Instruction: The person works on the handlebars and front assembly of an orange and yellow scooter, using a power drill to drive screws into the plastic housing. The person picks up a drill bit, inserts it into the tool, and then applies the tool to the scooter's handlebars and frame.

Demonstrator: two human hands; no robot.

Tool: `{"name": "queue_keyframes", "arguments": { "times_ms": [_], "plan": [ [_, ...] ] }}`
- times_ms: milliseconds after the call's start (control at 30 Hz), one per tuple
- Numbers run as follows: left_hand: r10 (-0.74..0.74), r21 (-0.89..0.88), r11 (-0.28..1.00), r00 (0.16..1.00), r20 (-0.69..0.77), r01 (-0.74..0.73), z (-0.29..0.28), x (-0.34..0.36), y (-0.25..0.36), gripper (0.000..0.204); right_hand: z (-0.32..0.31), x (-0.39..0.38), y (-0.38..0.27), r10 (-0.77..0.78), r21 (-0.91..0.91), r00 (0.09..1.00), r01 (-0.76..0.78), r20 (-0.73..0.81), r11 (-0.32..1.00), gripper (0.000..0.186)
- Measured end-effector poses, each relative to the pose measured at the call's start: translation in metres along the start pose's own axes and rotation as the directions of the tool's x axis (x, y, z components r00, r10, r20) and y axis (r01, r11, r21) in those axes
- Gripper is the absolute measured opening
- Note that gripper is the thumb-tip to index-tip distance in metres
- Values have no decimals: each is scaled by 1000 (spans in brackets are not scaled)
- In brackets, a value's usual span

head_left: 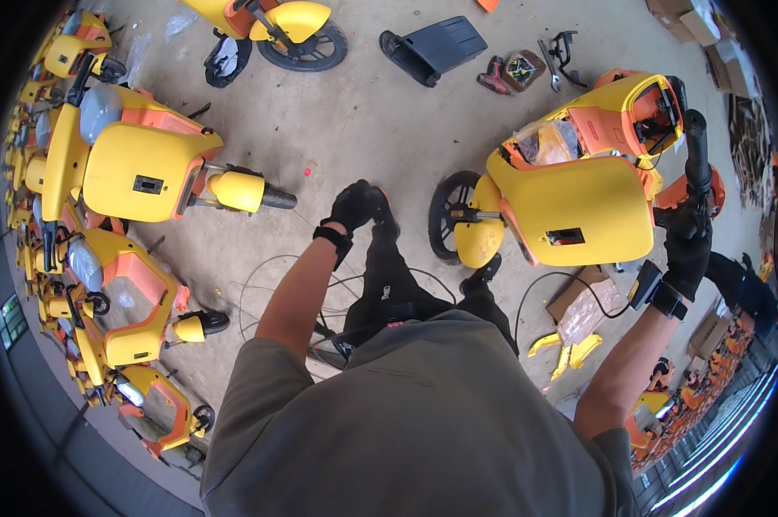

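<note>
My right hand (689,243), in a black glove, is wrapped round the black handlebar grip (697,142) of a yellow and orange scooter (583,211) on my right. A dark device on a black cable (644,283) sits at that wrist. My left hand (354,205), also gloved in black, hangs in front of me over my shoe. Its fingers look curled, and they blend with the dark shoe, so anything inside them is hidden. The scooter's front wheel (452,215) points toward my feet, and clear plastic wrap (547,142) lies behind its front panel.
More yellow scooters (152,172) stand in rows on the left. Ahead on the floor lie a black plastic part (436,50), a red power drill (494,77) and a wrench (550,67). Yellow parts (570,355) and wrapped cardboard lie lower right. Another person (740,289) is at far right.
</note>
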State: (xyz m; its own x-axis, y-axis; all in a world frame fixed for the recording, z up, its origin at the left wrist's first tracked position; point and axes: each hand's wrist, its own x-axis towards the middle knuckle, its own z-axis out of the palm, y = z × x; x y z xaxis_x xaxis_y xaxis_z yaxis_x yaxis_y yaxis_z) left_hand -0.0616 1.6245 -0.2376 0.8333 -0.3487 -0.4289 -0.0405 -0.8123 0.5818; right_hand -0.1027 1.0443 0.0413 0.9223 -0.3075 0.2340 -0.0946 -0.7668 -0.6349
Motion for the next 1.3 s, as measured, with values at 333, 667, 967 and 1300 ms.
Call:
{"name": "queue_keyframes", "arguments": {
  "times_ms": [333,667,967,1300],
  "plan": [
    [-693,-816,28,600,400,577,-70,-178,-278,20,4,7,-11,-289,-547,942,336,172,767,38],
    [-245,-598,775,969,17,206,-116,99,-52,28,17,5,26,422,875,844,-442,332,197,37],
    [433,-773,634,817,381,24,-151,196,248,29,52,-10,-68,794,846,592,-347,-138,406,30],
    [620,-714,679,389,681,169,-172,235,434,51,58,-17,-85,835,577,509,-625,-209,526,38]
  ]
}}
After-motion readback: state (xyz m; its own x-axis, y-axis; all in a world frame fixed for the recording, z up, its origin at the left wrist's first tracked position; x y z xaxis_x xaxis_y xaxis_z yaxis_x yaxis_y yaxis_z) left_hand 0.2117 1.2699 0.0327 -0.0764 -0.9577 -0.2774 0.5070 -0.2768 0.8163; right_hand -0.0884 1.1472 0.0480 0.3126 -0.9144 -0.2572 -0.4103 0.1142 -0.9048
